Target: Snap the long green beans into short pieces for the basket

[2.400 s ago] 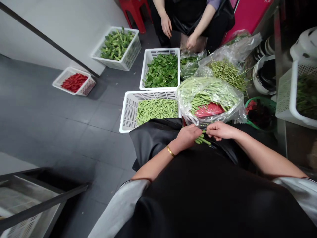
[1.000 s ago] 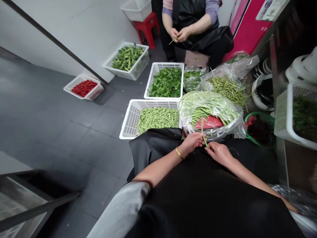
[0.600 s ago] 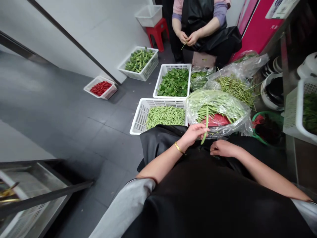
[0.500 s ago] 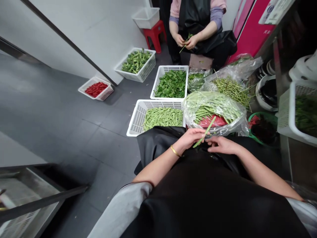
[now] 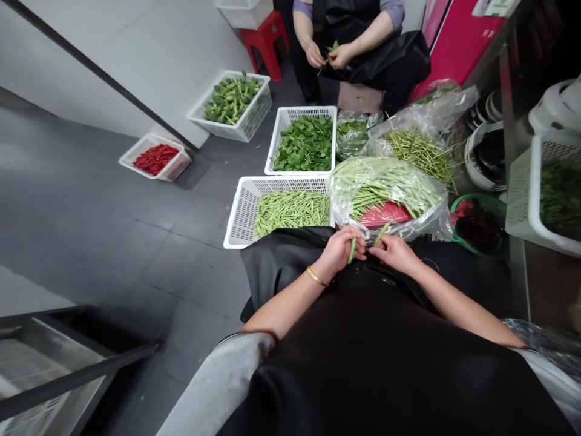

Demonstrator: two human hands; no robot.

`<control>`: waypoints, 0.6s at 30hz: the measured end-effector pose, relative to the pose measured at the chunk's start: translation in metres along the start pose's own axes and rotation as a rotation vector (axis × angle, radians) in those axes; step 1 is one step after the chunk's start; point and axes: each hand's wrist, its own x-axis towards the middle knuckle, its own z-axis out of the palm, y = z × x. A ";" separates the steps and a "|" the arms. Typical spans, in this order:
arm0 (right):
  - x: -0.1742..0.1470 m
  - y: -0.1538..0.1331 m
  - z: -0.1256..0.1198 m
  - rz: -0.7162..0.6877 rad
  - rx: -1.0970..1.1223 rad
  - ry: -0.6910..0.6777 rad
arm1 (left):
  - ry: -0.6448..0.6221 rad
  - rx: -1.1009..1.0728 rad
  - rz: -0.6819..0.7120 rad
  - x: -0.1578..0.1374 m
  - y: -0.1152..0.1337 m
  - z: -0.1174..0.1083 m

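Note:
My left hand [image 5: 340,251], a gold bangle on its wrist, grips a short green bean piece [image 5: 352,250] over my black apron. Just to its right, my right hand [image 5: 396,253] pinches another bean piece [image 5: 381,234] that points up and away. A small gap separates the two pieces. Beyond my hands lies a clear plastic bag [image 5: 436,209] of long green beans [image 5: 390,181], with something red [image 5: 385,213] showing under its front. Left of the bag, a white slotted basket [image 5: 240,212] contains many short bean pieces [image 5: 295,212].
A white basket of leafy greens [image 5: 304,142] stands behind the bean basket. Farther left are baskets of cut green vegetables [image 5: 233,100] and red peppers [image 5: 157,159]. Opposite, a co-worker's hands [image 5: 329,56] hold a green sprig. A green basin [image 5: 481,224] and metal shelving are on the right.
The single long bean in my left hand is now two pieces, one in each hand. My right hand has closed on its piece. The view has shifted slightly to the right and down.

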 end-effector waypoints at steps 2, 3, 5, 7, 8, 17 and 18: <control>-0.004 -0.004 0.008 0.031 0.058 -0.169 | 0.059 0.169 0.100 0.004 -0.002 0.001; -0.005 -0.007 0.011 0.034 0.070 -0.222 | 0.061 0.298 0.166 0.006 -0.002 0.001; -0.006 -0.011 0.011 0.014 0.072 -0.299 | 0.038 0.561 0.331 0.008 -0.003 0.000; -0.004 -0.014 0.000 0.000 0.114 -0.300 | 0.033 0.766 0.493 0.009 -0.002 -0.003; -0.003 -0.015 -0.009 -0.003 0.145 -0.276 | 0.033 0.850 0.553 0.008 -0.001 -0.004; -0.006 -0.023 -0.026 -0.071 0.280 -0.267 | -0.207 1.056 0.599 -0.002 0.002 -0.004; -0.008 -0.020 -0.019 -0.023 0.418 -0.254 | -0.203 1.004 0.554 -0.003 0.002 -0.002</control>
